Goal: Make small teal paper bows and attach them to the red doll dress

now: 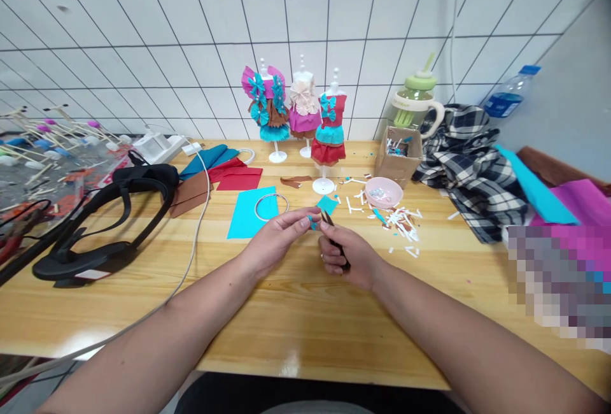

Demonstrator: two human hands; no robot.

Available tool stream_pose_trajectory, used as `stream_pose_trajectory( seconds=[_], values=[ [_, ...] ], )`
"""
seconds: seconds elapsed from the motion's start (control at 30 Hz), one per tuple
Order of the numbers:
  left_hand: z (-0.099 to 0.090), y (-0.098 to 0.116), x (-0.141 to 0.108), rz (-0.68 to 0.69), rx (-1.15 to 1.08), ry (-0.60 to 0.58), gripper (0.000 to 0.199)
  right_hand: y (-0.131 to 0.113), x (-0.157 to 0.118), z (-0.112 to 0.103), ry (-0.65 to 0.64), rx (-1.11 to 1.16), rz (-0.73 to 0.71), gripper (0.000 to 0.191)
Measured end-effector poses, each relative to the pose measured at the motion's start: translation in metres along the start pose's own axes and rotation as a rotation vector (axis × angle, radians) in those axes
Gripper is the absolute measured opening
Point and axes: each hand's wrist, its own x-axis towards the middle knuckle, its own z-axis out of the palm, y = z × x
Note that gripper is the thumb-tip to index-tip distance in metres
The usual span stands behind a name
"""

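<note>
We have a crowded table point(267, 299), and we take the pink bowl point(390, 202) as our landmark. White paper scraps point(403, 223) lie scattered in front of it, and a cardboard box point(399, 162) stands just behind, with a green-lidded cup point(416, 99) beyond that. To the bowl's right we see a checked cloth point(442, 146) in a heap. To its left stands a dress form in red and turquoise point(328, 146), with two more dressed forms farther left and back. Well left of the bowl lies a turquoise sheet point(243, 216) with a metal ring point(258, 210) over its edge, and farther left, past red and brown sheets, are a black headset point(119, 251) and a white cable point(199, 235) that runs close by our left forearm. Our hands meet left and in front of the bowl, forearms angling inward. Our left hand point(281, 235) pinches a small turquoise piece point(312, 223) at its fingertips; our right hand point(351, 251) grips a black tool point(326, 217), perhaps small scissors, though fingers cover most of it, its tip beside the piece.
</note>
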Motion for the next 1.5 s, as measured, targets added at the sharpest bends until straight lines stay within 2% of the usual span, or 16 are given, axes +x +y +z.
stream_pose_trajectory(
  seconds=[0.07,0.13,0.33,0.43,0.5,0.57,0.63,0.7,0.83,1.0,1.1,1.2,1.37,1.5],
  values=[
    [0.001,-0.001,0.000,0.031,0.038,-0.010,0.025,-0.002,-0.001,0.000,-0.077,0.108,0.115,0.029],
    [0.002,-0.003,0.001,0.040,0.041,-0.018,0.024,-0.003,-0.001,-0.001,-0.076,0.167,0.132,0.027],
    [0.001,-0.006,0.002,0.015,-0.044,-0.058,0.025,-0.005,0.000,-0.006,0.049,0.132,0.022,0.027],
    [-0.002,-0.004,0.003,0.013,-0.020,-0.031,0.029,-0.003,0.002,-0.008,0.129,0.025,-0.038,0.028],
    [-0.003,-0.001,0.003,0.055,0.134,0.027,0.029,-0.001,0.005,-0.010,0.230,-0.171,-0.138,0.027],
    [-0.004,0.004,0.002,0.104,0.413,0.061,0.033,0.002,0.006,-0.011,0.308,-0.439,-0.286,0.024],
    [-0.003,0.008,0.001,0.130,0.679,0.052,0.034,0.004,0.005,-0.010,0.343,-0.671,-0.416,0.020],
    [-0.001,0.010,0.000,0.149,0.819,0.025,0.029,0.004,0.003,-0.008,0.356,-0.801,-0.472,0.018],
    [0.000,0.008,0.000,0.235,0.928,0.018,0.025,0.002,-0.001,-0.004,0.355,-0.836,-0.494,0.023],
    [-0.001,0.004,0.000,0.363,1.136,0.056,0.018,0.000,0.002,-0.006,0.338,-0.644,-0.410,0.027],
    [0.000,0.005,0.000,0.357,1.153,0.067,0.019,0.001,0.006,-0.008,0.379,-0.517,-0.346,0.027],
    [-0.001,0.006,0.001,0.315,1.095,0.086,0.022,0.002,0.008,-0.011,0.416,-0.478,-0.342,0.028],
    [-0.006,0.002,0.004,0.293,1.050,0.005,0.028,0.000,0.006,-0.013,0.417,-0.706,-0.467,0.019],
    [-0.007,0.002,0.002,0.374,1.087,0.056,0.023,0.000,0.002,-0.011,0.434,-0.891,-0.532,0.017]
  ],
)
